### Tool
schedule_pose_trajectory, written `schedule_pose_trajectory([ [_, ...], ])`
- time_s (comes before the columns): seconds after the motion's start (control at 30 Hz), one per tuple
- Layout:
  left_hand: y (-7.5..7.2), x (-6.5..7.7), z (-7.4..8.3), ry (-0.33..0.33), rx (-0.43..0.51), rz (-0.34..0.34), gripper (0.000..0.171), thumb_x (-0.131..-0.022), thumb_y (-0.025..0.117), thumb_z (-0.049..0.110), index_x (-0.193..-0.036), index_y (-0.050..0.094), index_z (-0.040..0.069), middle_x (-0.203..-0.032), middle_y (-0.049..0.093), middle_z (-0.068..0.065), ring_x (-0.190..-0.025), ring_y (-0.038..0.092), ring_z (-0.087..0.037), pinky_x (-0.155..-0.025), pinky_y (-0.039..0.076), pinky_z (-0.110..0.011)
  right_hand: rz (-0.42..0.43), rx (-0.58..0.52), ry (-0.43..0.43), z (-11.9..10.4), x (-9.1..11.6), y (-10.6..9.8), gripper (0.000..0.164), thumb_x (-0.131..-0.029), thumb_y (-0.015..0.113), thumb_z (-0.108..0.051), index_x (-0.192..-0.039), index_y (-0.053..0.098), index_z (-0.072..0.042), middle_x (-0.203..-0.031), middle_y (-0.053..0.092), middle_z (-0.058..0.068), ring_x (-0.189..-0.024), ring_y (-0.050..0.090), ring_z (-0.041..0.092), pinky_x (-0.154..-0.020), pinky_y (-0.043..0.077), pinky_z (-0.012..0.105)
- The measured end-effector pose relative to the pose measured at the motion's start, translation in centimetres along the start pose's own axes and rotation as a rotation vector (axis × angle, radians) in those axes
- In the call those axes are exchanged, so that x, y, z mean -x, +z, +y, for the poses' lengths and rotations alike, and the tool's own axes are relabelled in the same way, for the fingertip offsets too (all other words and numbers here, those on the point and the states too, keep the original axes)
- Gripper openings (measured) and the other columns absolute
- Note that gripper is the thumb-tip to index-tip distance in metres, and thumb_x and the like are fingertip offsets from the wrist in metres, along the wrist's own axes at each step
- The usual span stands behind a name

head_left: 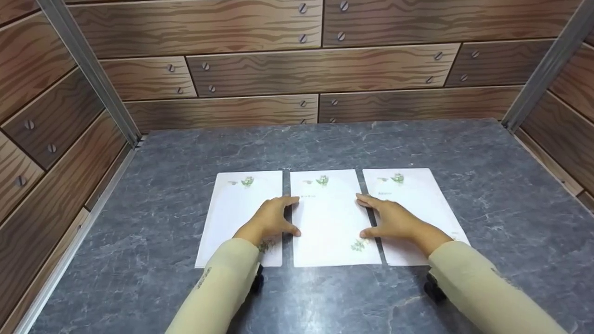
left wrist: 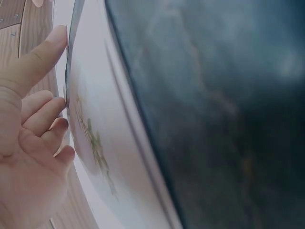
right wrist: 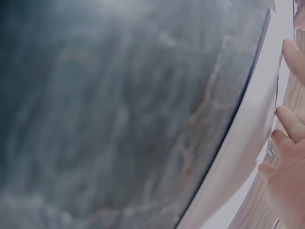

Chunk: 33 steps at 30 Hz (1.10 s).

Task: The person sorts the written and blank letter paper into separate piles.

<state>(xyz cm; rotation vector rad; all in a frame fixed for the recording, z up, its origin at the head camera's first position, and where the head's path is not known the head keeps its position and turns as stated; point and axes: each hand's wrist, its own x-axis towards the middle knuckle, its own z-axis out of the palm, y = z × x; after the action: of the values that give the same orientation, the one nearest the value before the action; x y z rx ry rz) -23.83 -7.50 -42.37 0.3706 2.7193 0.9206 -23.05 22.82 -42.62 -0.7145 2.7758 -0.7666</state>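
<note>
Three white sheets of paper with green leaf prints lie side by side: a left sheet (head_left: 222, 222), a middle sheet (head_left: 327, 222) and a right sheet (head_left: 417, 195). Narrow gaps part them. My left hand (head_left: 271, 217) reaches over the left sheet, its thumb and fingertips at the middle sheet's left edge. Over the right sheet, my right hand (head_left: 397, 221) has its thumb and fingertips at the middle sheet's right edge. Both hands have thumb and fingers spread apart, gripping nothing. The left wrist view shows relaxed fingers (left wrist: 45, 117); the right wrist view shows similar fingers (right wrist: 288, 124).
The sheets lie on a dark grey marbled table (head_left: 185, 153). Wood-patterned panels (head_left: 260, 69) wall it in at the back and both sides. Metal posts (head_left: 88, 69) stand in the back corners.
</note>
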Motion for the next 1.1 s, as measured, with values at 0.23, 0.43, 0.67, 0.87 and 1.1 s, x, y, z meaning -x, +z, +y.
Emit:
schedule_pose_trajectory([
  [0.23,-0.29,0.28,0.37,-0.008,-0.009,-0.013,0.086,-0.066,0.087,0.02,-0.142,0.047,0.013,-0.146,0.04,-0.011,-0.136,0.033,-0.029,-0.112,0.026,-0.04,-0.024,0.048,0.018,-0.13,-0.07,-0.29,0.09,-0.076,0.079,-0.04,-0.147,0.034,-0.007,-0.144,0.042,0.015,-0.133,0.032,0.04,-0.11,0.019,0.056],
  [0.43,-0.38,0.44,0.56,-0.019,-0.028,-0.01,0.084,-0.067,0.087,0.02,-0.141,0.048,0.014,-0.146,0.04,-0.011,-0.136,0.033,-0.029,-0.112,0.025,-0.04,-0.023,0.081,-0.005,-0.21,-0.14,-0.4,0.087,-0.077,0.078,-0.038,-0.146,0.036,-0.004,-0.145,0.041,0.016,-0.134,0.032,0.038,-0.112,0.014,0.055],
  [0.67,-0.14,0.3,0.79,-0.011,-0.055,0.003,0.078,-0.069,0.086,0.019,-0.139,0.051,0.012,-0.143,0.044,-0.013,-0.133,0.037,-0.03,-0.111,0.028,-0.04,-0.011,0.111,-0.007,-0.36,-0.1,-0.44,0.081,-0.079,0.078,-0.035,-0.144,0.04,-0.003,-0.144,0.041,0.017,-0.132,0.035,0.039,-0.111,0.017,0.055],
  [0.87,0.18,0.32,0.96,-0.004,-0.057,0.006,0.078,-0.069,0.086,0.015,-0.138,0.05,0.008,-0.139,0.049,-0.012,-0.13,0.041,-0.028,-0.11,0.03,-0.037,-0.003,0.123,-0.005,-0.52,0.07,-0.23,0.081,-0.079,0.078,-0.034,-0.144,0.04,-0.003,-0.14,0.045,0.02,-0.128,0.04,0.041,-0.107,0.028,0.054],
  [1.1,0.4,0.3,0.86,-0.017,-0.037,0.021,0.079,-0.069,0.086,0.015,-0.139,0.05,0.008,-0.134,0.053,-0.01,-0.127,0.044,-0.027,-0.109,0.031,-0.036,0.004,0.119,0.025,-0.74,-0.07,-0.06,0.082,-0.078,0.079,-0.035,-0.144,0.041,-0.006,-0.133,0.054,0.015,-0.12,0.046,0.039,-0.102,0.032,0.056],
])
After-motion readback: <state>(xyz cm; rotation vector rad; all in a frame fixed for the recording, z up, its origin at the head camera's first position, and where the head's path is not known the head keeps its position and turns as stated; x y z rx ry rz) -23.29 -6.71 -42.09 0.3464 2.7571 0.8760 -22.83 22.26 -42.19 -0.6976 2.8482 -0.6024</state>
